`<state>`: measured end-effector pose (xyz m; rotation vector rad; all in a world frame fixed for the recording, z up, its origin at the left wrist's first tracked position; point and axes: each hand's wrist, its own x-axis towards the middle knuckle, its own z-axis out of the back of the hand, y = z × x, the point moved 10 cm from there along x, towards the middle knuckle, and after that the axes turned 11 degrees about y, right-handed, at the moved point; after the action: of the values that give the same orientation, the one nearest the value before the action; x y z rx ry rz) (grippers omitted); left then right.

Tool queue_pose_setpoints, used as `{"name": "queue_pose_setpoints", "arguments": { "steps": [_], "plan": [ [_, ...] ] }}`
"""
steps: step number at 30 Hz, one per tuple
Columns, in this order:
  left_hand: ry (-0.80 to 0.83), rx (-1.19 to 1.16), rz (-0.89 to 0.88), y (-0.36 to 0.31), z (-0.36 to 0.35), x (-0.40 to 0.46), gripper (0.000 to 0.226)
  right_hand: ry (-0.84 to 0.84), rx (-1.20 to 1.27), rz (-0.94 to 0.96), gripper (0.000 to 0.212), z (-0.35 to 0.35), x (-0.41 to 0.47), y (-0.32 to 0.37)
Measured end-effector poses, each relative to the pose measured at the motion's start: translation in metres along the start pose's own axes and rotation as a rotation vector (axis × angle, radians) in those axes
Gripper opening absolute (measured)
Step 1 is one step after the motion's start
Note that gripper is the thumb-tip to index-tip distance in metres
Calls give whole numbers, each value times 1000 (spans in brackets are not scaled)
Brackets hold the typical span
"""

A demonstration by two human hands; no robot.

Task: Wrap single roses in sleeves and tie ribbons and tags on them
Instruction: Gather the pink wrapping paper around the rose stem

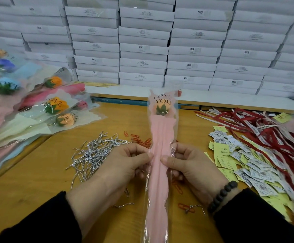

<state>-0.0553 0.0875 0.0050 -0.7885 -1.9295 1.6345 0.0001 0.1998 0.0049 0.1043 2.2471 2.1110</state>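
An orange rose (161,106) sits inside a pink and clear sleeve (160,137) printed "LOVE YOU", held upright over the wooden table (37,172). My left hand (125,162) pinches the sleeve's left side at mid-height. My right hand (186,162) pinches its right side, with a silver twist tie (173,151) against the sleeve by its fingers. The two thumbs nearly meet on the pink paper. Red ribbons (258,130) lie at the right, above a heap of white and yellow tags (244,160).
A pile of silver twist ties (95,151) lies left of centre, with orange paper clips (139,138) beside it. Several wrapped roses (37,109) are stacked at the left. Stacked white boxes (142,50) wall off the back. Thin wooden sticks (97,84) lie by the boxes.
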Motion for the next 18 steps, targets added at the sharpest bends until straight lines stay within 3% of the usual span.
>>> {"name": "queue_pose_setpoints", "arguments": {
  "steps": [13,18],
  "plan": [
    [-12,46,-11,-3,1,-1,7,-2,0,23,13,-3,0,2],
    [-29,116,-32,-8,1,-3,19,-6,-31,10,12,-4,-1,0]
  ]
}}
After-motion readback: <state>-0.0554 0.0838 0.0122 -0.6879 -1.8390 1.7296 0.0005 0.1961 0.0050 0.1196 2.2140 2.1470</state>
